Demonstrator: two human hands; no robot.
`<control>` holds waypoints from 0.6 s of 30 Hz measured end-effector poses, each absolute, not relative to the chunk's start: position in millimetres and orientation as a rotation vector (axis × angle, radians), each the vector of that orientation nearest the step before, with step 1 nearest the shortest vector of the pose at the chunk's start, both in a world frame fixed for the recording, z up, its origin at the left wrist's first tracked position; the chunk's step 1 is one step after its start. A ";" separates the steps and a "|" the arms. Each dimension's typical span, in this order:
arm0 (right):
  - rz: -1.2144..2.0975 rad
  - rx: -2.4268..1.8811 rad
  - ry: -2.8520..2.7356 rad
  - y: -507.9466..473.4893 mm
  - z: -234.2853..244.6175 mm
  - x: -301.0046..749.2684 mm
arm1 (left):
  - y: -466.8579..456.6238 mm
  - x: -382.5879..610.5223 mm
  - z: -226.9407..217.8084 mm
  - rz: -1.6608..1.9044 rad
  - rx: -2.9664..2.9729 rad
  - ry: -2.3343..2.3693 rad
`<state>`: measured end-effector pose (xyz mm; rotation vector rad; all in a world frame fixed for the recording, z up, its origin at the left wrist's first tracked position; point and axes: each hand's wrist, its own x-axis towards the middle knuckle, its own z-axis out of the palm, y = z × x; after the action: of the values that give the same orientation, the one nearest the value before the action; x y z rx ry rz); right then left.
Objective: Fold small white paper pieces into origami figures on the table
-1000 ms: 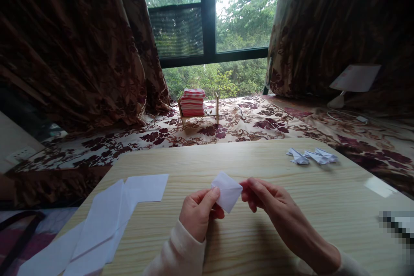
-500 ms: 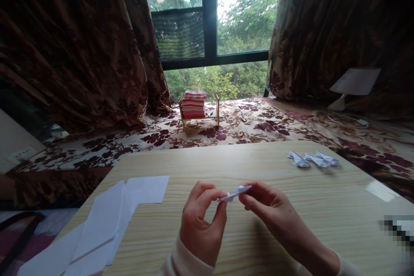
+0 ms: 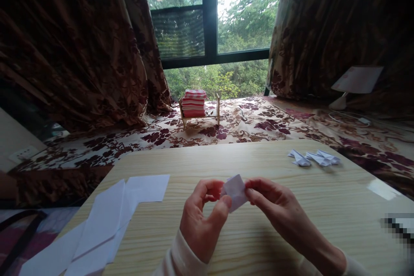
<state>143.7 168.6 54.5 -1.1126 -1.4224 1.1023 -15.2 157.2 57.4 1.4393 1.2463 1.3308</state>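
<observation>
Both hands pinch a small folded piece of white paper (image 3: 235,192) above the middle of the table. My left hand (image 3: 204,215) has its thumb on the near left side of the paper and its fingers behind the left edge. The right edge is between the thumb and fingertips of my right hand (image 3: 278,205). The paper's broad flat face is tilted up toward me. Part of its left side is hidden by my left fingers.
White paper sheets (image 3: 100,220) lie overlapping on the left of the wooden table (image 3: 168,241). Several folded paper pieces (image 3: 300,158) sit at the back right. Beyond the table, a small rack (image 3: 217,110) holds striped cloths (image 3: 193,103); a lamp (image 3: 357,79) stands far right.
The folded paper has been turned from nearly edge-on to show its flat face. My left thumb has shifted onto its front, and both hands still hold it.
</observation>
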 end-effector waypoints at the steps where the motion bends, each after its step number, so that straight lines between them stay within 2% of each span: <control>1: 1.076 -1.124 -1.445 168.5 54.3 144.6 | 157.8 -15.4 56.3 1.348 1.378 1.241; 8: 1.025 -1.106 -1.443 168.6 47.2 146.9 | 158.8 -11.5 53.7 1.028 1.275 1.177; 13: 1.194 -1.098 -1.390 169.8 47.8 148.1 | 161.5 -10.5 48.9 1.056 0.967 1.104; 18: 1.136 -1.078 -1.498 168.5 45.1 147.3 | 157.0 -8.5 46.0 1.033 1.010 1.164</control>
<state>147.3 168.5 45.1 -1.0778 -1.4984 1.1361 -8.5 157.0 46.0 1.0099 1.1636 1.0329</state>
